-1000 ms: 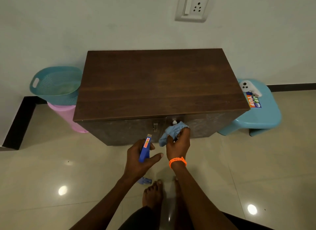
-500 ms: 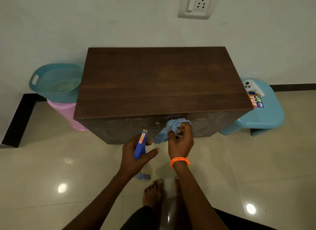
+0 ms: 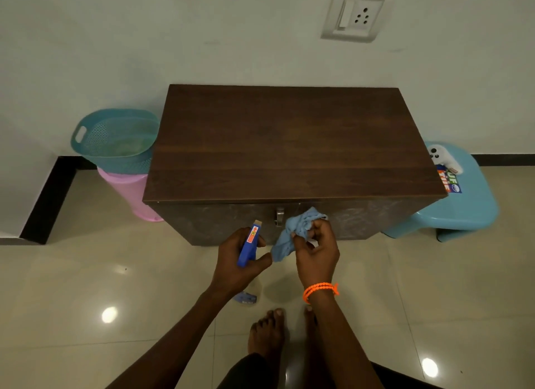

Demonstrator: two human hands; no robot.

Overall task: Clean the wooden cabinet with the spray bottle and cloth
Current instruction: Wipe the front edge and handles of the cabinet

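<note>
A low dark wooden cabinet (image 3: 283, 145) stands against the white wall, its front streaked and fitted with a metal latch (image 3: 279, 216). My left hand (image 3: 236, 262) grips a blue spray bottle (image 3: 249, 247) in front of the cabinet's front panel, nozzle end up. My right hand (image 3: 317, 251), with an orange band on the wrist, pinches a crumpled light-blue cloth (image 3: 295, 232) against the front panel just right of the latch. The bottle's lower part shows below my left hand.
A teal basket (image 3: 115, 139) sits on a pink bin (image 3: 130, 194) left of the cabinet. A light-blue plastic stool (image 3: 466, 203) on the right carries a white controller (image 3: 443, 157). My bare feet (image 3: 267, 333) stand on the glossy tiled floor. A wall socket (image 3: 359, 15) is above.
My right hand with the cloth has shifted slightly along the cabinet's front near the latch. My left hand keeps the spray bottle in about the same spot.
</note>
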